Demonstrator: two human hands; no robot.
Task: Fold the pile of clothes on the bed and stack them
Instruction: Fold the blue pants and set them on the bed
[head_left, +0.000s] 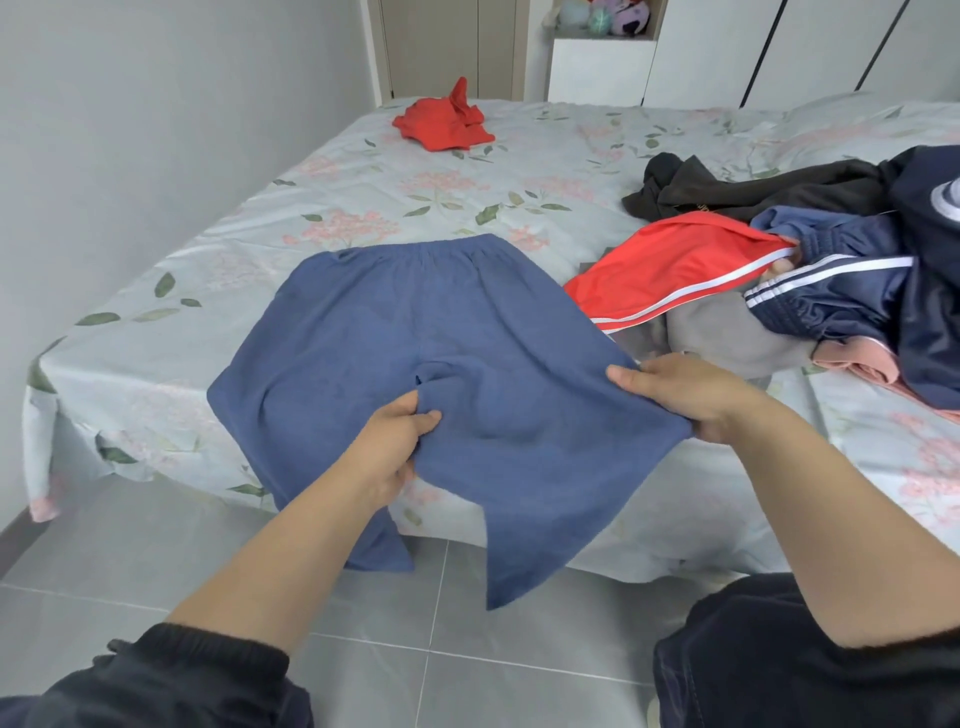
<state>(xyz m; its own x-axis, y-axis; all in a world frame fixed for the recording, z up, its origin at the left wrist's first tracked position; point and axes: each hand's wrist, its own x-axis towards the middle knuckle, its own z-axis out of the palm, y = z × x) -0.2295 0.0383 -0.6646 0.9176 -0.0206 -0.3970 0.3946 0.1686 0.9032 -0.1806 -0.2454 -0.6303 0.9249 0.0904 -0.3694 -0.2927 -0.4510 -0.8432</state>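
No writing, label, brand or number can be read anywhere in view; the blue shorts (441, 338) show plain cloth only. The black garment (753, 189) carries a small yellowish mark near its lower edge, too small to make out.

There is one bed (415, 192), one blue shorts (441, 338), one black garment (753, 189), and two red pieces: far red garment (441, 123), right red garment (670, 262).
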